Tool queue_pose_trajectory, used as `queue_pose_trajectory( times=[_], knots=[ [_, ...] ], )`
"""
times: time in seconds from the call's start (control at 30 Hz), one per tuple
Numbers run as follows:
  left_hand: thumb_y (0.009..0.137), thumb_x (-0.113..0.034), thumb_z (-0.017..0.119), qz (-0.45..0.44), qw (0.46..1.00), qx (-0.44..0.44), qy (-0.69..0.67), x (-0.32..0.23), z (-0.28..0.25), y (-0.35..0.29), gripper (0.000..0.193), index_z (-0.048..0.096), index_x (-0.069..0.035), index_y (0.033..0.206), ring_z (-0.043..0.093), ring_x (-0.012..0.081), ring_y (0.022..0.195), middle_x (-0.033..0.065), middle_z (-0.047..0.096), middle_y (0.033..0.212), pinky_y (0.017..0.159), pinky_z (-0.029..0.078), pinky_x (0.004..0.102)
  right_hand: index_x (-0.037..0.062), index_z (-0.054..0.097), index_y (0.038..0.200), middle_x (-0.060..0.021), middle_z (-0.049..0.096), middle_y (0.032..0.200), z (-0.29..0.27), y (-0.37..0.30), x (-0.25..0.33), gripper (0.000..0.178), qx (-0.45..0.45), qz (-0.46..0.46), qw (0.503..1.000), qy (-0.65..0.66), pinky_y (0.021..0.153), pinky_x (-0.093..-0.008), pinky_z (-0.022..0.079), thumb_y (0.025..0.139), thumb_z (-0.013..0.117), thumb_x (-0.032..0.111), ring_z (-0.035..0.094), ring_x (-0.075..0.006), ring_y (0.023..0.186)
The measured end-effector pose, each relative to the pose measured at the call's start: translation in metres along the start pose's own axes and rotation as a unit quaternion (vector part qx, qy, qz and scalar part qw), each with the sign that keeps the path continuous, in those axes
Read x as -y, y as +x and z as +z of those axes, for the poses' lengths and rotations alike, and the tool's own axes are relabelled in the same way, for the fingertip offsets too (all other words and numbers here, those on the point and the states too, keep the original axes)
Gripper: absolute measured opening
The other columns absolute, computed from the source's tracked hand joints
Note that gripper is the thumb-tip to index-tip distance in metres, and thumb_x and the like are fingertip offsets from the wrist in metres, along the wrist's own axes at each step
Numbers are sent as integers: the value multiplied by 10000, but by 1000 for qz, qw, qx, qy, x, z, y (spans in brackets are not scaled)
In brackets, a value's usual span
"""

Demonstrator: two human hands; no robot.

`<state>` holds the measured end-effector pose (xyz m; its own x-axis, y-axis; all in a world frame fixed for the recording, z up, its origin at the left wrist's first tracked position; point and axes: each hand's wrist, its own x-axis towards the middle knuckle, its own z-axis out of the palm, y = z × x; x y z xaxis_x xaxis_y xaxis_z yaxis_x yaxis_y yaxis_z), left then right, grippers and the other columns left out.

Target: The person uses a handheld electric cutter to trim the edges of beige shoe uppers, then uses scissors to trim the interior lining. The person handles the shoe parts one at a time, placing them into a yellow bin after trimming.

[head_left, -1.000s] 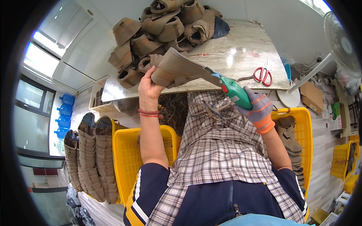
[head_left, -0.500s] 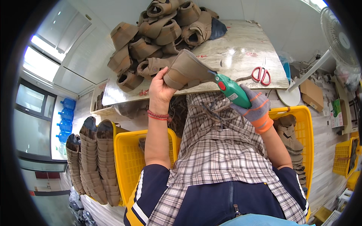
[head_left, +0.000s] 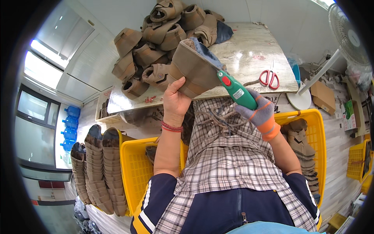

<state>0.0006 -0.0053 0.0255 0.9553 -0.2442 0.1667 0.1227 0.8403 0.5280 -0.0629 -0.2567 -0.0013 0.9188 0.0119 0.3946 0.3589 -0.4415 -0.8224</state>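
Observation:
My bare left hand (head_left: 177, 95) grips a brown shoe upper (head_left: 193, 70) by its lower left side, thumb on its outer face. The upper is tilted, and blue-grey fuzzy lining shows along its top rim. In my right hand (head_left: 258, 113), which wears a grey and orange glove, is a green handheld electric cutter (head_left: 238, 91) with a red button. Its tip meets the right end of the upper's rim; the blade itself is too small to make out. Behind the upper, a heap of similar brown uppers (head_left: 148, 52) lies on the table (head_left: 255, 43).
Red-handled scissors (head_left: 269, 79) lie at the table's right. Yellow crates (head_left: 134, 171) flank me on both sides; stacked uppers (head_left: 111, 167) stand at left, and more fill the right crate (head_left: 320, 144). A white fan (head_left: 344, 31) rises at the far right.
My left hand has shifted right and turned the upper, so its lined rim now shows. The cutter has swung steeper, its tip moving slightly up and left along the rim.

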Motion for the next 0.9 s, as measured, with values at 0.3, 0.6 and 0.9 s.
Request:
queue_pose_trajectory(
  times=[0.3,0.6,0.9],
  knots=[
    [873,26,523,14,975,7,222,26,-7,-8,414,467,-6,1282,552,222,1117,99,553,1240,951,452,338,-4,595,1136,-88,685,824,-2,12,8,611,8,85,992,89,650,-245,514,698,803,368,643,-109,720],
    [857,18,564,163,780,65,601,39,-30,-4,274,584,31,1130,572,197,1029,91,609,1135,876,425,290,-10,603,1111,-67,675,792,-2,13,-3,592,-11,108,988,110,625,-237,504,712,790,386,628,-97,691],
    [777,28,579,238,521,169,802,44,-35,-15,325,610,-15,1098,490,398,1058,181,562,1133,934,385,447,-31,607,1071,-44,646,736,-13,20,6,572,-15,141,980,138,562,-220,480,726,778,393,587,-70,628]
  ],
)
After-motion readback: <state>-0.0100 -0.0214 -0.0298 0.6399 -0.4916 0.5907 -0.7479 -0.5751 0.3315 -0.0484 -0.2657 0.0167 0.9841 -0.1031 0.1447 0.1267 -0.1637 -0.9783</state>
